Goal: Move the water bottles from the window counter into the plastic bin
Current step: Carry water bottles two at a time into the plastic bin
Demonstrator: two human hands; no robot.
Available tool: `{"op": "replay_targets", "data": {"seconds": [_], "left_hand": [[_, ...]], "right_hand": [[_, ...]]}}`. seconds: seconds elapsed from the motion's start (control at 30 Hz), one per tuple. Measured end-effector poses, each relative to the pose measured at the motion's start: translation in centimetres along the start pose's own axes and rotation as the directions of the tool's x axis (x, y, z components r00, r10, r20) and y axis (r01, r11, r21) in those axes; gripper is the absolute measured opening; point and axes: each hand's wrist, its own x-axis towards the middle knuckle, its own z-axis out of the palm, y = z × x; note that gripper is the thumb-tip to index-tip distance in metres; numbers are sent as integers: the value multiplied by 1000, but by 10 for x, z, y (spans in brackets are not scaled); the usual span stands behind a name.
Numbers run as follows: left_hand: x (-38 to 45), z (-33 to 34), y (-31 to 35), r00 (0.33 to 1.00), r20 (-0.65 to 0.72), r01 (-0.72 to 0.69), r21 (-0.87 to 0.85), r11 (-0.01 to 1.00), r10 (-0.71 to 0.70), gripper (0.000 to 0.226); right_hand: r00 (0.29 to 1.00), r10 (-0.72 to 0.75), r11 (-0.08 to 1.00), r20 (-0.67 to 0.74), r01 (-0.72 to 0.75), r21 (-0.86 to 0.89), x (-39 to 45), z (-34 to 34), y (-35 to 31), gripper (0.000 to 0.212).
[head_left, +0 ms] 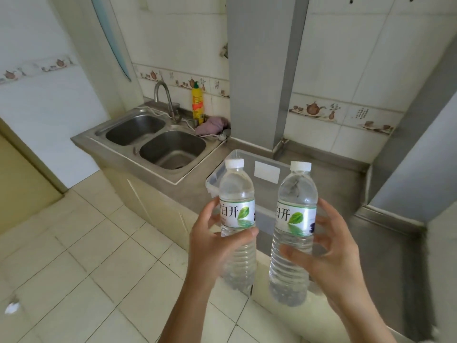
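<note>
I hold two clear water bottles upright in front of me, each with a white cap and a white label bearing a green leaf. My left hand grips the left bottle around its lower half. The right bottle is in my right hand, fingers wrapped round its label and waist. Behind and just beyond both bottles, a clear plastic bin with a white sticker stands on the steel counter. The bottles hide much of the bin's inside.
A steel double sink with a tap lies to the left of the bin. A yellow detergent bottle and a pink cloth sit behind it. A grey column rises behind the bin. Tiled floor spreads at the lower left.
</note>
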Motion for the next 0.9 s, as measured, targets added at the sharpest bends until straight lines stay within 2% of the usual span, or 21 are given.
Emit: {"op": "replay_targets", "data": {"seconds": [0.2, 0.3, 0.5, 0.67, 0.8, 0.9], "left_hand": [[94, 39, 9, 990, 138, -35, -60, 998, 43, 75], [146, 58, 11, 969, 239, -46, -84, 995, 65, 85], [247, 95, 0, 872, 488, -6, -89, 996, 48, 85], [307, 125, -33, 848, 529, -29, -2, 1000, 25, 84], [327, 144, -60, 837, 543, -107, 51, 993, 62, 80], [331, 154, -79, 832, 551, -152, 108, 982, 67, 79]], "right_hand": [[998, -14, 1000, -61, 13, -24, 67, 11, 9, 100], [994, -14, 999, -111, 9, -40, 107, 22, 20, 104], [974, 32, 992, -223, -57, -108, 187, 42, 48, 107], [938, 100, 981, -331, -148, -123, 231, 56, 86, 97], [895, 146, 968, -423, -217, -124, 245, 61, 119, 92], [870, 138, 950, -473, -252, -187, 248, 61, 139, 84]]}}
